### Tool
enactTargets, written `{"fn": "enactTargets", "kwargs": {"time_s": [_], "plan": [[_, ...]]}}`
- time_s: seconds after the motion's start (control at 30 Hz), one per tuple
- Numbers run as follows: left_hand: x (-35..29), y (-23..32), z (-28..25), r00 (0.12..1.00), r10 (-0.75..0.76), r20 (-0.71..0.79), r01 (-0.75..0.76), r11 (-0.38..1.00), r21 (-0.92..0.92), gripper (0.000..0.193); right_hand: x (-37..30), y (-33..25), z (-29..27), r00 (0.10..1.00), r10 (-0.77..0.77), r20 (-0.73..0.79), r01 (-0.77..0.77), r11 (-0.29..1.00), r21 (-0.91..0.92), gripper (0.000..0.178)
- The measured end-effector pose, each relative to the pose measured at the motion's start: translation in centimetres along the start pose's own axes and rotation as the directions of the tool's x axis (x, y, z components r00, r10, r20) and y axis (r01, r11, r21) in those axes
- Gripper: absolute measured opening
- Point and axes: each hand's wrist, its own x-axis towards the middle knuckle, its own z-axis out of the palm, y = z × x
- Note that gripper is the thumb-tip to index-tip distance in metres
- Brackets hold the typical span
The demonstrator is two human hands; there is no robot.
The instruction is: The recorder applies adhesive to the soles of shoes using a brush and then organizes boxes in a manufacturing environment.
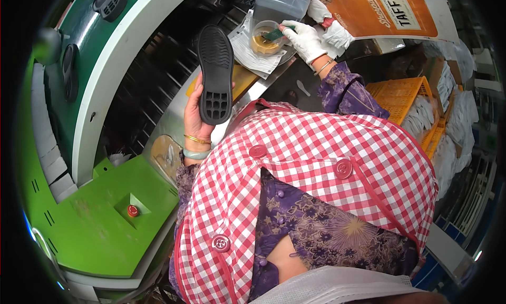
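My bare left hand [194, 114] is closed round the edge of a black shoe sole [215, 67]. The sole stands nearly upright, its ribbed and gridded face turned up towards me. In a white glove, my right hand [304, 42] pinches a green brush [275, 34]. The brush's lower end is inside a clear plastic cup [257, 29] with yellowish liquid at the bottom; its bristles cannot be made out. Under the cup lie printed paper sheets [252, 59] on a metal ledge.
On the left, a curved green conveyor [84, 27] carries dark soles [109, 3]. A green machine panel [100, 235] has a red button [133, 211]. Beyond the cup stand a clear plastic container [284, 2] and an orange carton [363, 11]. Yellow crates [395, 96] with plastic bags stand at right.
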Motion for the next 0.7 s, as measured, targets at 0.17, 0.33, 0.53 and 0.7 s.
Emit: {"fn": "enactTargets", "kwargs": {"time_s": [0.17, 0.33, 0.53, 0.7], "plan": [[0.0, -0.3, -0.8, 1.000, -0.019, 0.004, 0.019, 0.999, -0.035, 0.049, 0.0, 0.5, -0.1, 0.988, 0.155, 0.029, -0.158, 0.973, 0.166, 0.032], [0.3, -0.4, -1.5, 1.000, -0.028, -0.011, 0.027, 0.999, -0.046, 0.048, 0.2, 0.6, -0.1, 0.995, 0.100, 0.018, -0.101, 0.947, 0.306, 0.035], [0.5, -0.6, -1.9, 0.999, -0.036, -0.012, 0.035, 0.999, -0.032, 0.048, -0.1, 1.5, -0.1, 0.978, 0.175, 0.111, -0.206, 0.880, 0.428, 0.032], [0.7, -0.7, -2.6, 1.000, -0.020, -0.020, 0.019, 1.000, -0.016, 0.052, -0.7, 2.6, 0.1, 0.937, 0.278, 0.211, -0.349, 0.722, 0.597, 0.028]]}}
